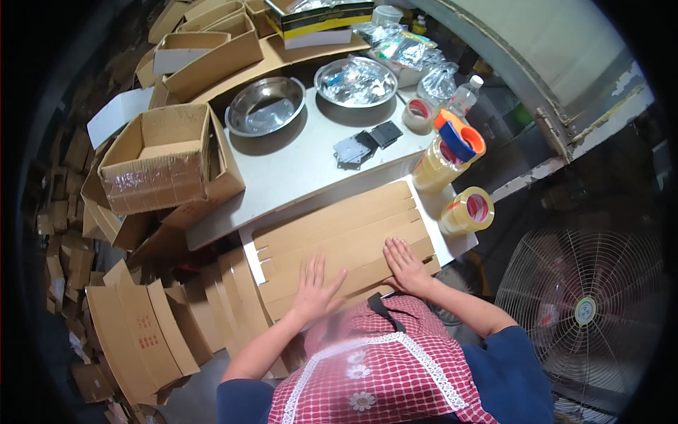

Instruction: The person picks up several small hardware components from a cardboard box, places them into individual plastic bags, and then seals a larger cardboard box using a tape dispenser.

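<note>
We see a brown flat cardboard sheet lying on a white board, just in front of the red checked apron. Small slits are cut at its left and right ends.

The left hand is over the near left part of the sheet, with the fingers spread and the thumb pointing to the right; it is blurred, so we cannot tell if it touches. The right hand lies palm down near the right end, its fingers straight and only slightly apart, and they pinch nothing. Both forearms come from below, the right one bent more outward.

Beside the right end we see two stacks of clear tape rolls, the near stack and the far stack, with an orange and blue tape dispenser on top of the far one. These limit the right side. Beyond the sheet lie dark square plates, then an empty steel bowl and a steel bowl with clear plastic bags. An open carton bounds the far left.

Between the sheet and the bowls, a wide pale strip of the surface shows. The near edge of the sheet comes close to the apron. A large fan stands at the right, apart from the surface.
</note>
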`<state>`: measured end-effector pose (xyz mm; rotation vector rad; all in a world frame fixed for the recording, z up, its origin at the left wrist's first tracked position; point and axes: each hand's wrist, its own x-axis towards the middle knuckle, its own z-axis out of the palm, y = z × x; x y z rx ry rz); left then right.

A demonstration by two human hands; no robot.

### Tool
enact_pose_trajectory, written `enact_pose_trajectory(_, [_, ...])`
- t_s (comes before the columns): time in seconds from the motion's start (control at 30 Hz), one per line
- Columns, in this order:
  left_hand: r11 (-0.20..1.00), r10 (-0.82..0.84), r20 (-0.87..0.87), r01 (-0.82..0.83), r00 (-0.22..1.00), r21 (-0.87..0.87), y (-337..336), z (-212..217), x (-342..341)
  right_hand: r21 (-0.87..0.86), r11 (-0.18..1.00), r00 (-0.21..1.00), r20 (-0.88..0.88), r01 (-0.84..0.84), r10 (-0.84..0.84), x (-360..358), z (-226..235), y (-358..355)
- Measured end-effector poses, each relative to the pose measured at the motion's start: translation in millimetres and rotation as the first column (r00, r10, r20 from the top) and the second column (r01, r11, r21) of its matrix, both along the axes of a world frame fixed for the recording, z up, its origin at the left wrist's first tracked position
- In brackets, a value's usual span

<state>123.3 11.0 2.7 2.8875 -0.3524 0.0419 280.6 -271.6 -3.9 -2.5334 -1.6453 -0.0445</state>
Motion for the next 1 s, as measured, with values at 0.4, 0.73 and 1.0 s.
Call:
enact_pose_trajectory(0.4, [0.999,0.023,0.141,-0.028,0.99,0.034,-13.5,-19.5,3.6,0.043,0.999,0.999,0.046,0.009,-0.011,-2.6,1.5,-8.7])
enact_pose_trajectory(0.73, [0.982,0.057,0.161,-0.026,0.985,-0.19,-3.9,-19.2,-8.4,-0.022,0.997,0.997,-0.039,-0.074,0.074,14.0,-3.7,-18.4])
enact_pose_trajectory(1.0, [0.974,0.078,0.198,-0.033,0.977,-0.222,-7.9,-48.6,-14.8,-0.139,0.978,0.963,-0.24,-0.155,0.119,33.6,36.2,-12.5])
